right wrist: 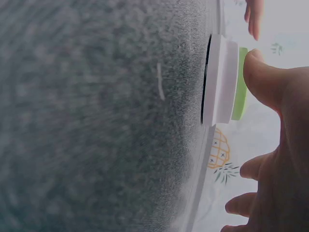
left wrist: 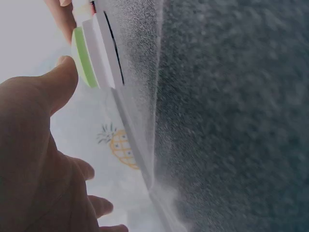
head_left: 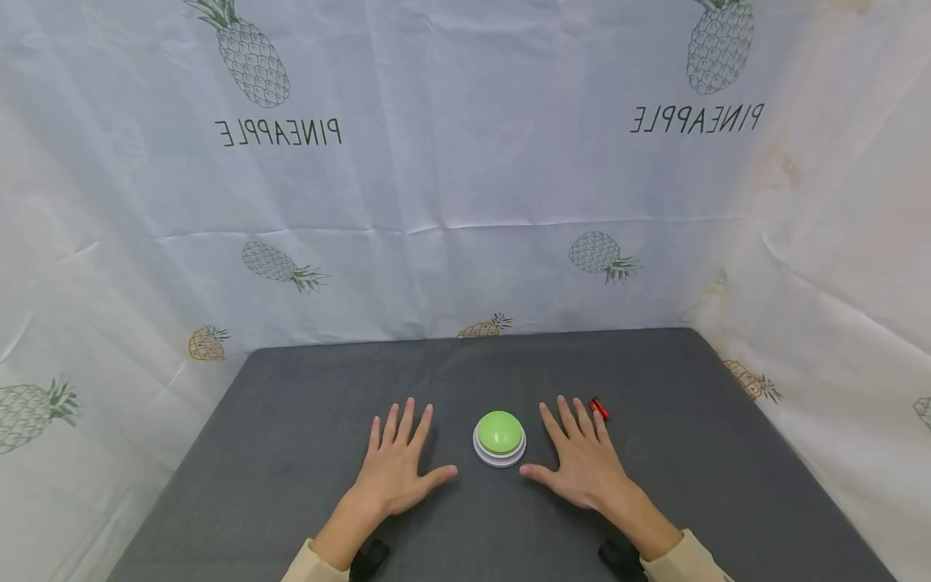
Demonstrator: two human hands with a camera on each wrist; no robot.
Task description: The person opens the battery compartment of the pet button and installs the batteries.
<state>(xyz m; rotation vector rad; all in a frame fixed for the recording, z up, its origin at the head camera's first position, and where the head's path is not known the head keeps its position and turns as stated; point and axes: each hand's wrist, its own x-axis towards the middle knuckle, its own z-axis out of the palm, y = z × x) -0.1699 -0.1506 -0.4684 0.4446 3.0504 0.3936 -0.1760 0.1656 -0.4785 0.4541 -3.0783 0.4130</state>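
A round push button (head_left: pixel 499 433) with a green dome and a white base stands on the grey table, between the two hands. My left hand (head_left: pixel 397 470) is spread flat to its left, palm down, thumb pointing toward the button. To the right, my right hand (head_left: pixel 579 462) is spread likewise, its thumb near the button's base. Neither hand holds anything. A small red and black battery-like cylinder (head_left: pixel 600 408) lies by the right fingertips, partly hidden behind them. In the left wrist view, the button (left wrist: pixel 91 50) appears beyond the thumb; the right wrist view shows the button (right wrist: pixel 226 82) too.
The grey cloth-covered table (head_left: pixel 305 420) extends around the hands. White curtains (head_left: pixel 465 162) printed with pineapples hang behind it and along both sides. Dark wrist devices (head_left: pixel 369 559) sit at the cuffs of the cream sleeves (head_left: pixel 684 559).
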